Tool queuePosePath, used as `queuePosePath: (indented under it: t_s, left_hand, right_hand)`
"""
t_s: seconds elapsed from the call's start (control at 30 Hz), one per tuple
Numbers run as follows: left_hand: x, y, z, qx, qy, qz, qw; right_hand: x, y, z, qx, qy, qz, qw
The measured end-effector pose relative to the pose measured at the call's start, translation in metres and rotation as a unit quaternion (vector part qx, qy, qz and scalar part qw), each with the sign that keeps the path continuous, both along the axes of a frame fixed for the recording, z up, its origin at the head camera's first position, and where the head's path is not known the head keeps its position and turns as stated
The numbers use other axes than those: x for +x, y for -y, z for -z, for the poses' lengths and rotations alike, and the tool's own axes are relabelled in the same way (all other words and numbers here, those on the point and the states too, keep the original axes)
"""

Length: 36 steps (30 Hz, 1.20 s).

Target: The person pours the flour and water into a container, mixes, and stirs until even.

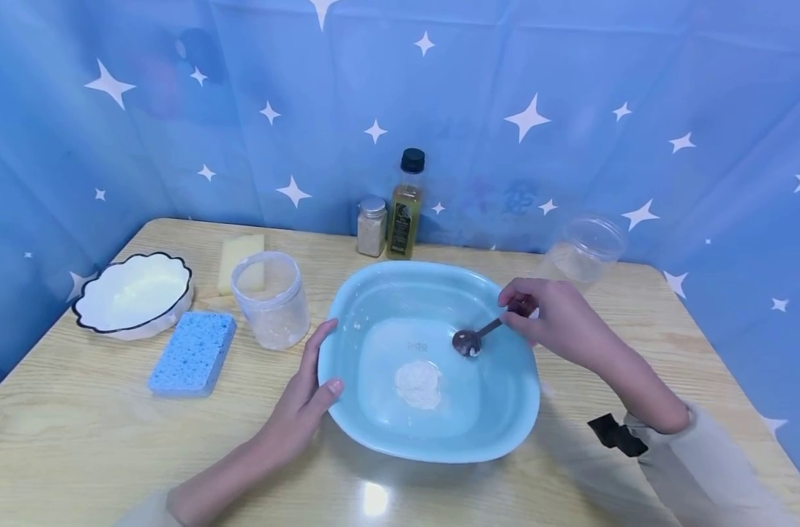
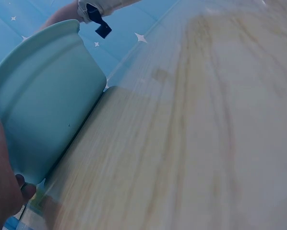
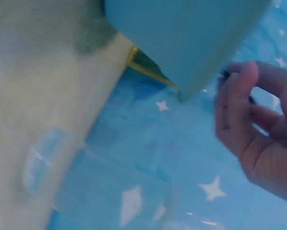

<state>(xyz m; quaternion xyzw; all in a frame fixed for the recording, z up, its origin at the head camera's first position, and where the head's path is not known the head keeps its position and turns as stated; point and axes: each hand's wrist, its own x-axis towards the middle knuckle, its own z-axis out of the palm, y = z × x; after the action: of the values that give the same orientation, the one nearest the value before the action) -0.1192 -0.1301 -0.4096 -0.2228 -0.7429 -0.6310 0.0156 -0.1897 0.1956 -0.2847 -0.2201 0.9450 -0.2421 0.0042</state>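
A light-blue plastic basin [image 1: 505, 417] stands on the table with a small mound of white powder [image 1: 418, 385] on its floor. At its left rim my left hand [image 1: 307, 391] grips the wall, thumb over the edge and fingers along the outside. My right hand [image 1: 561, 318] pinches the handle of a dark brown spoon [image 1: 467, 342] over the basin's right side; bits of white cling to the spoon's bowl. In the right wrist view the right hand [image 3: 258, 120] is beside the basin wall [image 3: 182, 43], its fingers curled, with most of the spoon hidden.
Left of the basin are a clear plastic jar [image 1: 274, 315], a blue sponge [image 1: 194, 353], a yellowish slab [image 1: 231, 260] and a white scalloped dish [image 1: 132, 293]. Behind it stand a shaker jar [image 1: 371, 228] and an oil bottle [image 1: 405, 216]. Another clear container [image 1: 580, 252] sits back right, near the starry curtain.
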Motion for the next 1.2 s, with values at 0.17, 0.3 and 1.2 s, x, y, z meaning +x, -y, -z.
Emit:
queuePosePath:
  t_s: [0.17, 0.3, 1.2]
  left_hand:
    - [-0.003, -0.001, -0.002, 0.008, -0.004, 0.005, 1.0000]
    - [-0.005, -0.002, -0.001, 0.014, -0.005, 0.007, 0.9999]
    - [-0.002, 0.001, 0.002, 0.012, 0.009, 0.014, 0.9998]
  right_hand:
    - [-0.002, -0.003, 0.010, -0.126, 0.033, 0.008, 0.991]
    - [-0.005, -0.002, 0.015, -0.114, -0.029, -0.011, 0.993]
    - [0.012, 0.011, 0.011, -0.086, -0.040, -0.065, 0.993]
